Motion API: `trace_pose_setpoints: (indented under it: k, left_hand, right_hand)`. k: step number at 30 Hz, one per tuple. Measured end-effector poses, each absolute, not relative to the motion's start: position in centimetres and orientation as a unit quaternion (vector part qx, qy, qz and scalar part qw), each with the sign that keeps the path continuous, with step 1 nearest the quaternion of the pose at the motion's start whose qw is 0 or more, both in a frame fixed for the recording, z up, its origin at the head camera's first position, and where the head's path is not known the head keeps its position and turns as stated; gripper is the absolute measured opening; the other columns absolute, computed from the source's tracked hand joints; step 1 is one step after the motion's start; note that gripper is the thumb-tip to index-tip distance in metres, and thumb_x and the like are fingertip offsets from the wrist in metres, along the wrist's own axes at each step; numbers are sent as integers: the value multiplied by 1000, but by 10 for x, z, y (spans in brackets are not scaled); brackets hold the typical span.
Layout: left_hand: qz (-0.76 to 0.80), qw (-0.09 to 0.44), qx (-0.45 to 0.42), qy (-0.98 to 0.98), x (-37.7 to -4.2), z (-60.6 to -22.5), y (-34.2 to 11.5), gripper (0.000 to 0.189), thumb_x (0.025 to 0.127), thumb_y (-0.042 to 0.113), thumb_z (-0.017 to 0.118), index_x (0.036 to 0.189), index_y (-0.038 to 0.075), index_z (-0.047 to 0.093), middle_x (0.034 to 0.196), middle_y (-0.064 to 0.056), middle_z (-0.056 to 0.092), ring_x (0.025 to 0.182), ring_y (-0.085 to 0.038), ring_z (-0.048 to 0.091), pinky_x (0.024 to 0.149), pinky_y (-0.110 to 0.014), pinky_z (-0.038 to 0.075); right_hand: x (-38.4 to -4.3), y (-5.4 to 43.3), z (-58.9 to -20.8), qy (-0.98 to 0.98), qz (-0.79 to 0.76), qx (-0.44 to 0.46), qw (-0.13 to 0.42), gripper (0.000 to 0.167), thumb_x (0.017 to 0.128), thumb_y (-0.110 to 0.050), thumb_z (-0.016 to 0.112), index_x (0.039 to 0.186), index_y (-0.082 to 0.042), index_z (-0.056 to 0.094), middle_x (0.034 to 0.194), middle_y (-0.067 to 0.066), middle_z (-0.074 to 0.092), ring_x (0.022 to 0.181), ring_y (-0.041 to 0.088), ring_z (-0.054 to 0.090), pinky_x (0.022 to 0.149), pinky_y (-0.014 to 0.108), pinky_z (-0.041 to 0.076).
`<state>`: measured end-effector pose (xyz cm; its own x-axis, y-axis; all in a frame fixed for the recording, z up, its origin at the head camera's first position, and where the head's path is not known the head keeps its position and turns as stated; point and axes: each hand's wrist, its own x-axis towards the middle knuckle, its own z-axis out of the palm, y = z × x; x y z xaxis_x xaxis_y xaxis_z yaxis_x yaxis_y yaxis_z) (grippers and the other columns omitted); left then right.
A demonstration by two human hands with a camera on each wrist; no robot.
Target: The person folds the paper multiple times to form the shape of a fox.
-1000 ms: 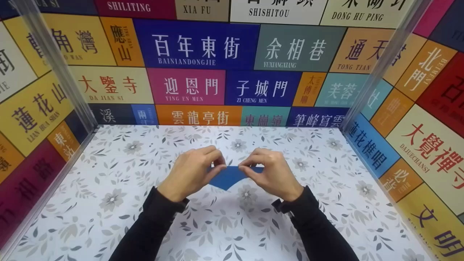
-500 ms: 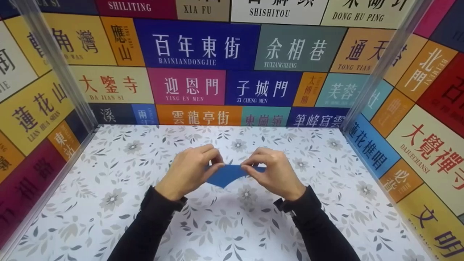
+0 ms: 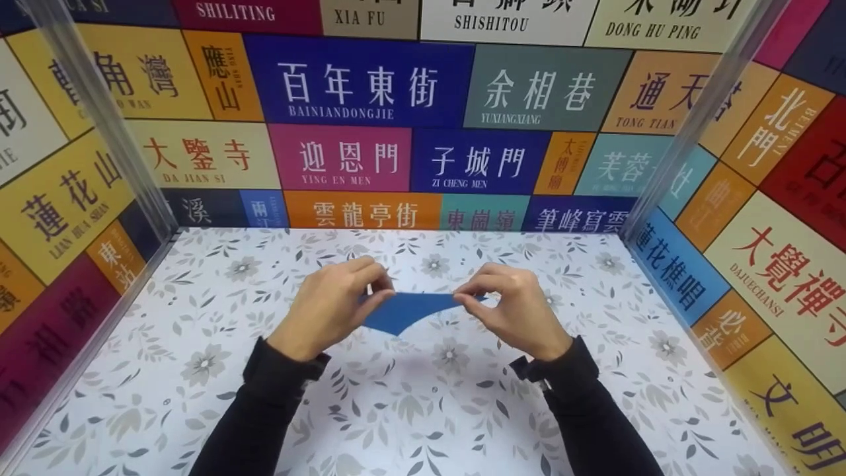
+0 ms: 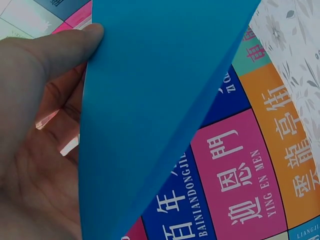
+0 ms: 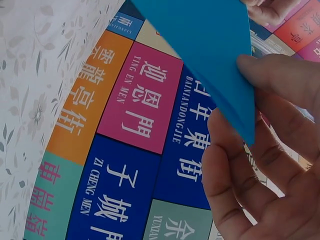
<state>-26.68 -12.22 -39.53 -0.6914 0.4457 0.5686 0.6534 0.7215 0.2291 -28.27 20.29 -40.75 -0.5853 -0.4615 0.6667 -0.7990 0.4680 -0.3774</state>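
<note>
Left grip (image 3: 332,305) and right grip (image 3: 514,307) had moved apart, both pinching the blue sheet (image 3: 408,307); light, even tension seemed best.

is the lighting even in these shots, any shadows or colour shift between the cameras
Head view: fairly even light, a faint soft shadow on the floral surface below the blue sheet, which looks deeper blue; left wrist view: the sheet reads turquoise and the left hand looks dim; right wrist view: turquoise again, with the right hand shaded.
</note>
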Motion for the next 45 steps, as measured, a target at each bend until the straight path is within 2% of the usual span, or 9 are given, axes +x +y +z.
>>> trace_pose_setpoints:
  k: [12, 20, 23, 31, 36, 45]
  left_hand:
    - [-231, 236, -288, -899, -268, -392, -135, 11, 106, 26, 89, 109, 19, 82, 100, 3, 80, 85, -20, 75, 76, -36, 62]
    - [-225, 245, -275, -902, -269, -391, -140, 11, 107, 26, 88, 108, 17, 81, 101, 1, 80, 84, -20, 74, 74, -37, 61]
    - [-223, 245, -272, -903, -269, -391, -141, 12, 106, 26, 89, 108, 17, 81, 101, 1, 80, 84, -20, 74, 74, -36, 61]
    - [-206, 247, -272, -907, -268, -392, -138, 12, 107, 26, 89, 108, 17, 81, 101, 0, 79, 83, -17, 72, 72, -35, 62]
    - [-204, 253, -284, -902, -268, -393, -134, 12, 106, 26, 89, 108, 18, 81, 101, 1, 78, 85, -17, 73, 74, -36, 64]
    - [-197, 249, -311, -896, -265, -398, -117, 10, 104, 24, 91, 106, 18, 83, 98, 2, 80, 80, -17, 73, 74, -36, 64]
  right_hand:
    - [-286, 221, -400, -840, 335, 343, 253, 7, 99, -10, 94, 102, -16, 92, 95, -4, 84, 88, 11, 80, 84, 29, 68]
    - [-284, 230, -394, -848, 326, 322, 266, 7, 99, -10, 94, 102, -15, 92, 97, -3, 86, 90, 13, 80, 86, 13, 59]
    - [-284, 231, -394, -848, 326, 319, 271, 6, 100, -10, 93, 103, -15, 91, 99, -3, 86, 90, 13, 80, 88, 10, 58]
    - [-281, 230, -391, -845, 325, 317, 283, 6, 103, -12, 90, 104, -17, 90, 99, -3, 84, 90, 13, 78, 85, 18, 61]
    - [-281, 227, -391, -839, 327, 328, 287, 7, 101, -11, 92, 106, -16, 90, 101, -3, 84, 90, 12, 78, 83, 18, 61]
    - [-280, 215, -395, -818, 338, 383, 265, 16, 100, -3, 91, 113, -13, 90, 107, 1, 86, 95, 13, 84, 91, 18, 67]
